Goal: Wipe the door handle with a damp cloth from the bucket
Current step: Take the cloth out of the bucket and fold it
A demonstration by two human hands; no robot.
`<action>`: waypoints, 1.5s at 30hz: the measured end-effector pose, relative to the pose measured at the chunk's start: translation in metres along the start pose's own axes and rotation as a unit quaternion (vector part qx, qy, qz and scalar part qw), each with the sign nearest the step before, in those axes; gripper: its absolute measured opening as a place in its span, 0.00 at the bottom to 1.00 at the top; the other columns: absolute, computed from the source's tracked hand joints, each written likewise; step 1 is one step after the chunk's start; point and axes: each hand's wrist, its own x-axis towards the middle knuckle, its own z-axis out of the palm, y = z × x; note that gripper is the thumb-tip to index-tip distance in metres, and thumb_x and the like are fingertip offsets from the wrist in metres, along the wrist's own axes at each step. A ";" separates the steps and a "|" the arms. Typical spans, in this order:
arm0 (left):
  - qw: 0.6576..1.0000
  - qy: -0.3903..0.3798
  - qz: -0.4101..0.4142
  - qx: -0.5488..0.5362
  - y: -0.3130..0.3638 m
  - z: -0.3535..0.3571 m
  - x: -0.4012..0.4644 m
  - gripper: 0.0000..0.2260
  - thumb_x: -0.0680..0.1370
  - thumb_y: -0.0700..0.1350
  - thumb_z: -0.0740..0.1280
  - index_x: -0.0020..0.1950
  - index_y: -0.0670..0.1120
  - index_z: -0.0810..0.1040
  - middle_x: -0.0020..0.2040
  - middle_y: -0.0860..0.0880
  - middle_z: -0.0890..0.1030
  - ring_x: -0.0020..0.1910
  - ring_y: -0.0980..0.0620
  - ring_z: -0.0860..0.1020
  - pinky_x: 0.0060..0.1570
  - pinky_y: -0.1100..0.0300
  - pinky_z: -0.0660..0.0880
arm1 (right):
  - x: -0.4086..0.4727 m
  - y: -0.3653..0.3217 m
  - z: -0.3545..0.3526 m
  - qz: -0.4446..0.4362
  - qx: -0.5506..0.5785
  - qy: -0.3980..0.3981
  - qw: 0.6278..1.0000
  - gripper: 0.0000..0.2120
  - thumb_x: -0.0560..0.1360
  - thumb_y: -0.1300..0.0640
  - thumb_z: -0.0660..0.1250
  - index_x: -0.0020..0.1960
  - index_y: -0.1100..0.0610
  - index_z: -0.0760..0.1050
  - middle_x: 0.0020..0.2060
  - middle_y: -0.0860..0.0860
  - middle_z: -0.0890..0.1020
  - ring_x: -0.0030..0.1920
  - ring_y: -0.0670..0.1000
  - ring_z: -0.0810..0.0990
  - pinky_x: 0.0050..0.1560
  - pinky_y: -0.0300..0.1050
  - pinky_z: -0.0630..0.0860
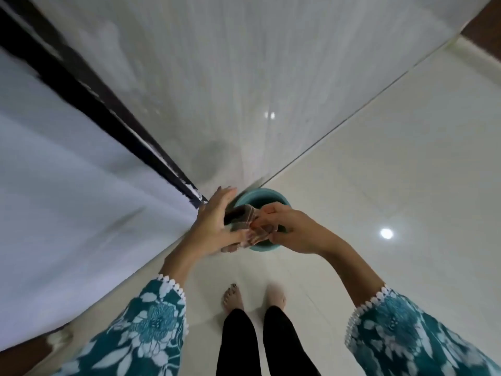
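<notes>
Both hands, left hand [214,226] and right hand [291,229], pinch the checked cloth [250,223] over the teal bucket [282,198], apparently wringing; next it must reach the unseen door handle.

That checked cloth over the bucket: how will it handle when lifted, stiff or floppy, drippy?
Probably floppy: the cloth bunches and folds between the left hand and right hand. Likely heavy for its size and drippy if wet, since it is held over the teal bucket. Wetness itself cannot be seen.
</notes>
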 end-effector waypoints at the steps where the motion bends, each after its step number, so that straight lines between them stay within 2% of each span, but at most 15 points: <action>1: 1.000 -0.010 -0.009 0.002 0.015 -0.010 -0.010 0.34 0.68 0.47 0.77 0.71 0.48 0.67 0.60 0.62 0.70 0.58 0.63 0.70 0.59 0.67 0.69 | -0.012 -0.018 -0.012 -0.024 0.002 -0.014 1.000 0.17 0.73 0.65 0.65 0.61 0.55 0.77 0.61 0.51 0.73 0.58 0.46 0.68 0.63 0.40 0.67; 3: 0.997 -0.020 -0.043 -0.060 0.036 -0.026 -0.033 0.24 0.68 0.48 0.78 0.62 0.47 0.77 0.52 0.56 0.82 0.48 0.59 0.80 0.51 0.59 0.78 | -0.029 -0.048 -0.028 -0.058 0.005 -0.030 0.998 0.18 0.73 0.66 0.66 0.62 0.56 0.76 0.61 0.52 0.73 0.58 0.46 0.69 0.61 0.30 0.64; 6: 0.980 0.063 -0.098 -0.158 0.047 -0.038 -0.067 0.15 0.65 0.51 0.75 0.48 0.44 0.83 0.43 0.46 0.86 0.45 0.46 0.83 0.50 0.48 0.79 | -0.039 -0.082 -0.030 -0.061 0.056 0.043 0.996 0.16 0.75 0.64 0.65 0.60 0.52 0.77 0.59 0.49 0.73 0.60 0.47 0.71 0.63 0.39 0.68; 10: 0.897 0.191 -0.155 -0.367 0.047 -0.051 -0.123 0.06 0.74 0.37 0.69 0.49 0.38 0.82 0.45 0.40 0.83 0.46 0.40 0.81 0.50 0.48 0.77 | -0.036 -0.115 -0.002 -0.065 0.027 0.261 0.963 0.13 0.75 0.59 0.65 0.57 0.48 0.78 0.56 0.43 0.74 0.57 0.44 0.72 0.60 0.47 0.73; 12: 0.851 0.249 -0.159 -0.435 0.044 -0.062 -0.156 0.07 0.76 0.37 0.66 0.51 0.36 0.81 0.45 0.40 0.83 0.43 0.42 0.82 0.44 0.53 0.78 | -0.031 -0.140 0.018 -0.136 -0.009 0.291 0.947 0.12 0.75 0.57 0.66 0.57 0.49 0.78 0.55 0.44 0.75 0.56 0.44 0.71 0.58 0.44 0.71; 17: 0.773 0.346 -0.114 -0.520 0.029 -0.096 -0.239 0.12 0.80 0.43 0.61 0.54 0.37 0.80 0.47 0.39 0.84 0.45 0.44 0.83 0.41 0.53 0.80 | -0.015 -0.216 0.089 -0.320 -0.161 0.103 0.928 0.29 0.67 0.39 0.66 0.64 0.53 0.76 0.62 0.55 0.78 0.61 0.54 0.75 0.62 0.41 0.65; 22: 0.718 0.410 -0.072 -0.558 -0.003 -0.127 -0.331 0.17 0.81 0.49 0.58 0.52 0.40 0.81 0.48 0.41 0.84 0.45 0.47 0.83 0.39 0.55 0.79 | -0.012 -0.289 0.170 -0.410 -0.175 0.101 0.889 0.25 0.65 0.43 0.67 0.57 0.56 0.80 0.55 0.58 0.82 0.49 0.60 0.82 0.49 0.51 0.80; 25: 0.706 0.429 -0.064 -0.560 -0.028 -0.144 -0.390 0.17 0.81 0.50 0.58 0.52 0.40 0.81 0.47 0.42 0.84 0.43 0.48 0.83 0.36 0.57 0.78 | -0.020 -0.332 0.227 -0.451 -0.189 0.111 0.865 0.23 0.66 0.42 0.65 0.56 0.52 0.80 0.53 0.56 0.83 0.47 0.59 0.82 0.42 0.49 0.80; 28: 0.692 0.450 -0.057 -0.562 -0.059 -0.163 -0.446 0.16 0.81 0.48 0.60 0.56 0.38 0.80 0.47 0.41 0.84 0.42 0.48 0.83 0.39 0.56 0.79 | -0.025 -0.371 0.277 -0.490 -0.182 0.107 0.846 0.11 0.72 0.53 0.64 0.50 0.51 0.82 0.48 0.53 0.84 0.43 0.57 0.81 0.34 0.47 0.80; 31: 0.665 0.455 -0.050 -0.590 -0.088 -0.181 -0.493 0.18 0.79 0.53 0.61 0.57 0.40 0.78 0.49 0.41 0.84 0.46 0.46 0.84 0.43 0.52 0.80 | -0.023 -0.405 0.312 -0.518 -0.157 0.132 0.830 0.13 0.71 0.61 0.60 0.46 0.57 0.83 0.43 0.54 0.85 0.39 0.57 0.83 0.31 0.46 0.79; 34: 0.667 0.454 -0.049 -0.588 -0.110 -0.195 -0.526 0.22 0.77 0.57 0.61 0.59 0.41 0.77 0.54 0.40 0.83 0.52 0.45 0.83 0.50 0.50 0.78 | -0.027 -0.431 0.337 -0.530 -0.117 0.130 0.830 0.15 0.68 0.62 0.59 0.46 0.58 0.83 0.44 0.53 0.86 0.40 0.53 0.83 0.35 0.43 0.79; 37: 0.715 0.441 -0.023 -0.542 -0.125 -0.203 -0.541 0.21 0.74 0.53 0.64 0.60 0.42 0.77 0.57 0.40 0.82 0.59 0.42 0.79 0.57 0.48 0.75 | -0.023 -0.450 0.350 -0.453 -0.004 0.110 0.885 0.12 0.71 0.61 0.60 0.47 0.56 0.82 0.36 0.49 0.84 0.35 0.49 0.80 0.37 0.38 0.76; 40: 0.766 0.440 -0.040 -0.468 -0.133 -0.212 -0.548 0.12 0.72 0.43 0.69 0.54 0.44 0.79 0.50 0.45 0.85 0.54 0.44 0.81 0.54 0.50 0.78 | -0.006 -0.475 0.346 -0.390 0.017 0.085 0.917 0.04 0.74 0.62 0.66 0.45 0.56 0.79 0.32 0.50 0.82 0.34 0.52 0.80 0.37 0.38 0.73; 43: 0.784 0.447 -0.071 -0.424 -0.139 -0.229 -0.554 0.09 0.73 0.37 0.70 0.52 0.43 0.81 0.48 0.44 0.85 0.51 0.44 0.82 0.48 0.53 0.79 | 0.016 -0.507 0.330 -0.347 0.037 0.030 0.937 0.05 0.76 0.58 0.65 0.45 0.54 0.80 0.35 0.49 0.82 0.36 0.48 0.79 0.36 0.34 0.72; 45: 0.795 0.435 -0.076 -0.417 -0.142 -0.243 -0.560 0.08 0.73 0.35 0.68 0.52 0.40 0.81 0.45 0.43 0.84 0.46 0.46 0.83 0.43 0.57 0.79 | 0.030 -0.527 0.317 -0.307 0.071 0.008 0.949 0.07 0.77 0.56 0.63 0.47 0.54 0.80 0.39 0.51 0.83 0.39 0.50 0.80 0.37 0.40 0.77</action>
